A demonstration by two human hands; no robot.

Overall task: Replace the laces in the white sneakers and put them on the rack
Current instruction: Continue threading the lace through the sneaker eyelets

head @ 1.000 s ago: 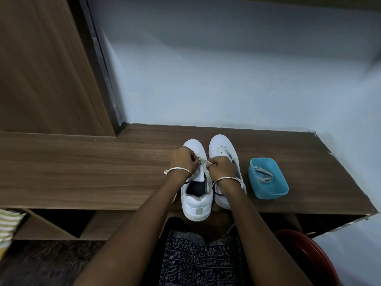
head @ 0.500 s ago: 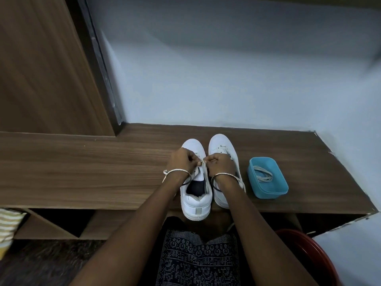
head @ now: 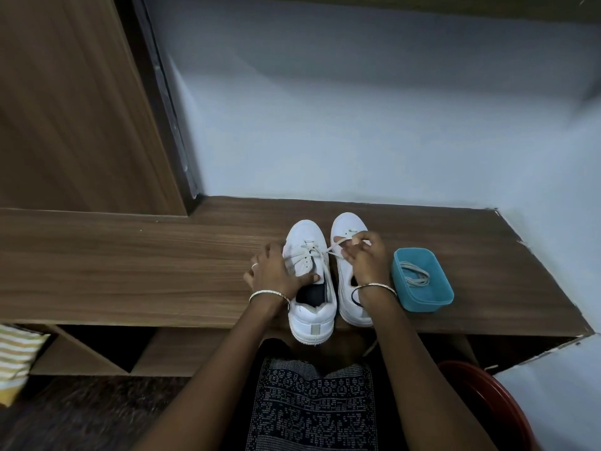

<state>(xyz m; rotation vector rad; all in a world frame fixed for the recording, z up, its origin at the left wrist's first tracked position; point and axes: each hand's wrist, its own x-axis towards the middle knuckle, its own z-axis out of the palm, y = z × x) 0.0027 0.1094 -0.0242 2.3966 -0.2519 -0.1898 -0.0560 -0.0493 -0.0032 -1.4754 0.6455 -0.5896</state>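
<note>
Lace (head: 335, 247) now pulled taut to right, pinched by R hand (head: 366, 258); L hand (head: 271, 271) shifted left, grips sneaker (head: 312, 315).

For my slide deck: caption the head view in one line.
Left hand steadies a white sneaker while the right hand holds its lace taut, beside a blue tub.

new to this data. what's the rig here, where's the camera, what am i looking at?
No machine: a person's two bare hands, filmed by one wide-angle camera worn on the head, looking down. Every picture comes from that camera. On the wooden top stand two white sneakers, toes toward the wall, beside a blue tub with a loose lace in it. The left hand grips the left sneaker; the right hand pinches that shoe's lace, drawn across above the right sneaker.
</note>
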